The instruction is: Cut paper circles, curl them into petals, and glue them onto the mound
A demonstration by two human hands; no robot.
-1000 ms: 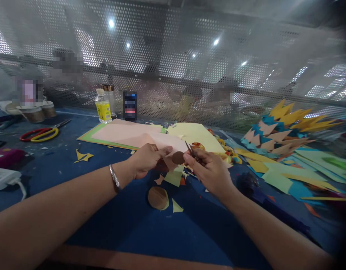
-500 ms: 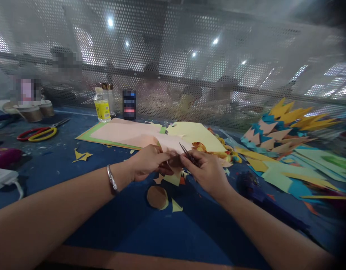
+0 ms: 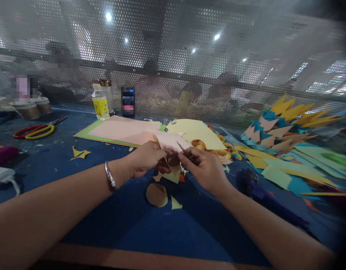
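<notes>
One bench (image 3: pixel 161 228) carries the work. Below my left hand (image 3: pixel 146 159) and right hand (image 3: pixel 205 168), both grips closed, lies a yellow-edged disc (image 3: pixel 156 195), seemingly cut; left pinches a brown disc (image 3: pixel 173 160) between them, judged unfinished; right, a pointed tool (image 3: pixel 184 150).

Fingers (image 3: pixel 161 153) holding brown disc (image 3: pixel 173 160), pointed tool (image 3: pixel 183 149); scraps (image 3: pixel 176 203)

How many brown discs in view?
2. A brown disc lies on the blue tabletop, nearer the camera than the hands; a second disc is between the left hand and the right hand, partly covered. More could be hidden.
</notes>
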